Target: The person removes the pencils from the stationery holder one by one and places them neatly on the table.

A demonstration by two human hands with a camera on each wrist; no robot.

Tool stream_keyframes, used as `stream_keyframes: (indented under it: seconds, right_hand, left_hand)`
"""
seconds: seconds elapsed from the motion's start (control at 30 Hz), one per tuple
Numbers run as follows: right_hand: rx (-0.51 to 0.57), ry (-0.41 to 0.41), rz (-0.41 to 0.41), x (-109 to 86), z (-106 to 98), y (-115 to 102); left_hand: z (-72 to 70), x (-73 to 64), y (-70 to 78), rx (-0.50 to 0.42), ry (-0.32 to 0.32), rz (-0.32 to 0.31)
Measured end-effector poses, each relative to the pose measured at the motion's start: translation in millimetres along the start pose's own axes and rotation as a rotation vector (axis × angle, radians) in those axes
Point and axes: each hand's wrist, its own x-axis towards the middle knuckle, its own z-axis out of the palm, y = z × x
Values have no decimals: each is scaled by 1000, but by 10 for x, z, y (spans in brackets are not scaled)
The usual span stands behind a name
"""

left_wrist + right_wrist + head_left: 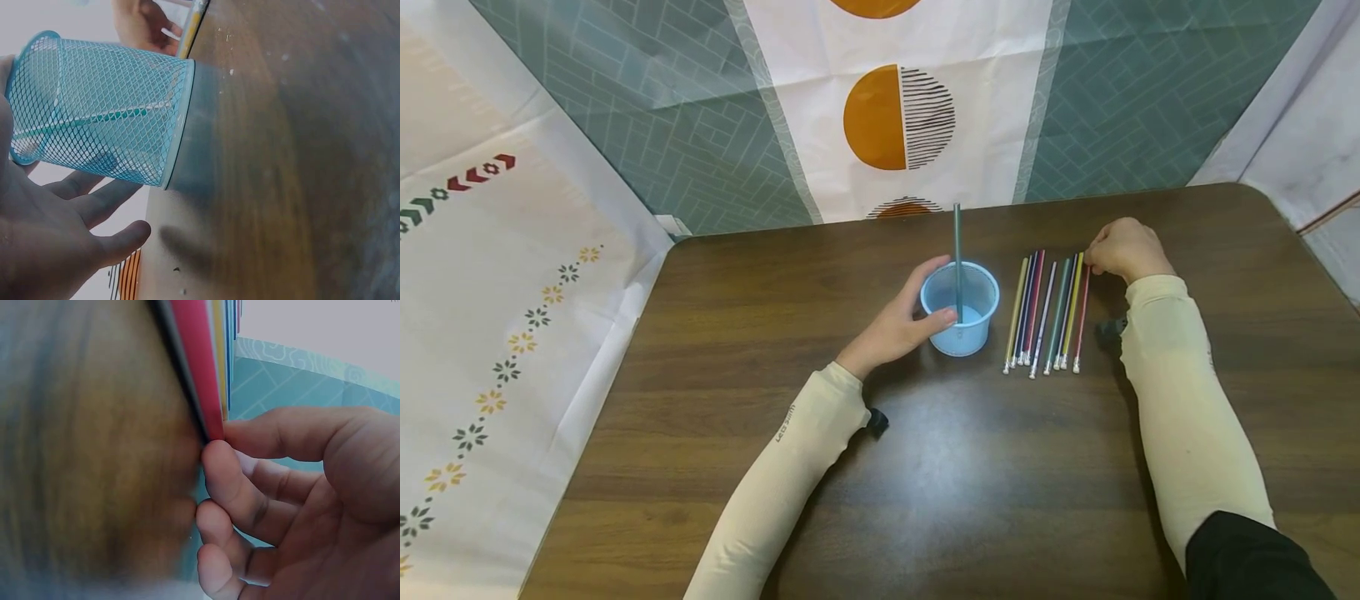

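Note:
A light blue mesh pencil cup [951, 343] stands upright on the table, one green pencil [957, 237] leaning inside it. My left hand [891, 329] holds the cup from the left, thumb at the near rim and fingers around the far side. In the left wrist view, its fingers [103, 203] lie along the mesh wall [112, 94]. To the right of the cup lies a row of pencils, eraser ends toward me. My right hand [1126, 250] pinches the far tip of the rightmost one, a red pencil [1082, 321], between thumb and forefinger [222, 465].
Several pencils lie side by side, among them a yellow pencil [1017, 312] at the row's left end and a green pencil [1058, 317]. The brown wooden table [962, 500] ends at a patterned cloth [700, 158] behind it. A white cloth [497, 333] hangs at left.

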Motion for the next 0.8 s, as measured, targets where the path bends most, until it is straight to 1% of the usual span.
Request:
stream_keyframes:
  seconds: [0.2,0.37,0.5,0.7,0.8]
  right_hand:
    - [4,18,-17,12,-22,6]
    - [27,13,-4,24,-20,1]
    - [26,12,-1,29,-17,-7]
    - [29,29,8,33,-12,11]
    - [38,47,-10,15,-24,1]
  left_hand:
    - [-6,7,11,-1,-1,11]
    - [-7,8,9,-6,0,13]
    - [-7,9,6,4,2,11]
    - [-4,6,1,12,5,4]
    - [-3,10,-4,9,3,5]
